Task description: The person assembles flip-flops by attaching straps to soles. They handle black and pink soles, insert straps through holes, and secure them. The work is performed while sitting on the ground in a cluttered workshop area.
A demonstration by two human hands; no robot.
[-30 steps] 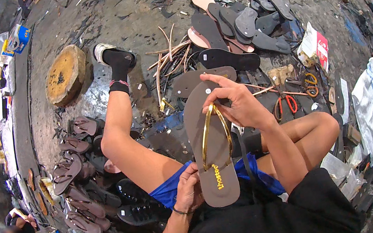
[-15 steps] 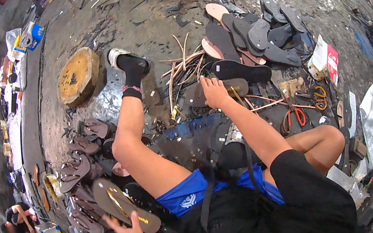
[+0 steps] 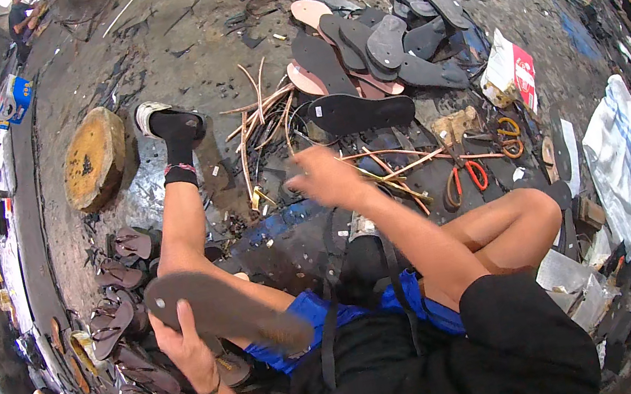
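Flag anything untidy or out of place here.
The tan strips beyond the right hand lie crossed in a loose tangle, and others stray toward the red-handled scissors. Dark scraps also litter the floor.

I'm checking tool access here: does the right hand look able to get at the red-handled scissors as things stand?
Likely yes: the right hand, though blurred, looks empty, and the red-handled scissors lie to its right, mostly uncovered. Thin strips between seem too low to block it.
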